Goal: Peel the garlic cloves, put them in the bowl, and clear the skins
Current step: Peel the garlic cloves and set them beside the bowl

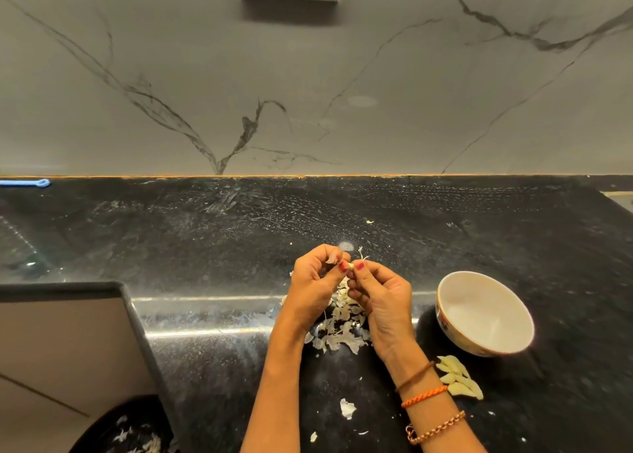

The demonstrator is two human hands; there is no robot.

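Peeling a clove above the skins

Left hand (313, 281) and right hand (383, 291) both pinch 1 garlic clove (350, 266) over the counter (205, 233); best strip skin from its tip, letting it fall on the skins (337, 332), bowl (484, 312) near.

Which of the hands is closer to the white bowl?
The right hand. It is just left of the bowl in the picture, with a strip of dark counter between them. The left hand is farther away, on the right hand's other side. Both pinch a garlic clove.
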